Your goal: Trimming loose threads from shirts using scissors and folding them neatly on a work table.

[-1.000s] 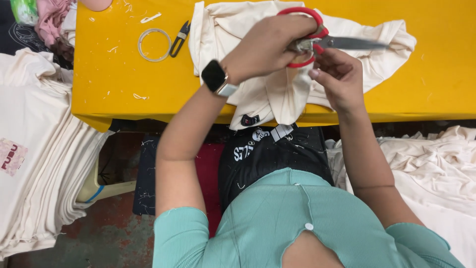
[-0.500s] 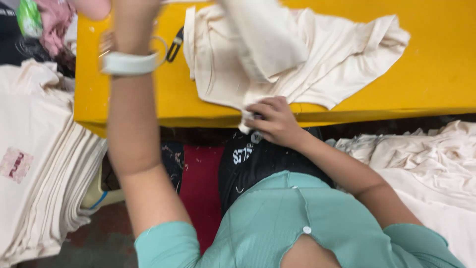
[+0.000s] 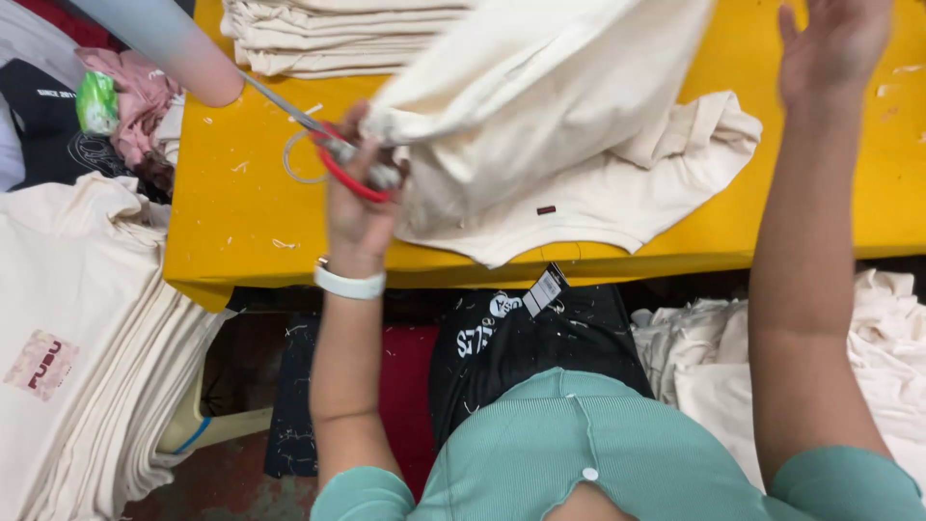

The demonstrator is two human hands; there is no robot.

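Cream cotton fills the middle of the view: a garment [image 3: 579, 135] is lifted above the yellow counter [image 3: 241, 222], its lower part still lying on the surface near the front edge, with a small dark tab on its hem. The left hand [image 3: 359, 198] has its grip closed on a bunched corner of this cream garment and, in the same fist, on the red handles of a pair of scissors [image 3: 333, 154], whose metal blades point up and to the left. A white wristband [image 3: 349, 284] sits on that wrist. The right hand [image 3: 831, 43] is raised at the upper right, fingers spread and apart, palm toward the cloth; whether it touches the fabric cannot be told.

Behind the lifted cloth, a folded stack of cream garments [image 3: 328, 34] rests at the far edge of the counter. Loose thread scraps dot the yellow surface. To the left, below counter level, a tall pile of cream shirts [image 3: 77, 338] leans beside the person, and more cream fabric [image 3: 704, 357] lies at the right. A bare arm of another person [image 3: 159, 43] reaches in from the upper left.
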